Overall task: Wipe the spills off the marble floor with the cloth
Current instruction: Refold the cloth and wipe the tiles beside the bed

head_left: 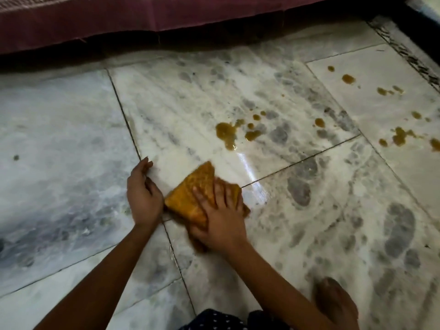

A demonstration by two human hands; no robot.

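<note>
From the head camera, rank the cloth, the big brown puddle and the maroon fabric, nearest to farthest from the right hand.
1. cloth, pressed under the right hand.
2. big brown puddle, ahead on the floor.
3. maroon fabric, along the far edge.

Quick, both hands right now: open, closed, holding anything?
Left hand: open, resting on the floor, holding nothing.
Right hand: open, flat fingers pressing the cloth.

the right hand (217, 222) covers the near half of the folded cloth (192, 186), hiding that end. a spill (435, 144) is cut off by the right edge. a bare foot (333, 303) at the lower right is blurred. a dotted garment (226, 320) runs off the bottom edge. the maroon fabric (142, 17) is cut by the top edge, and beneath it all is shadow.
</note>
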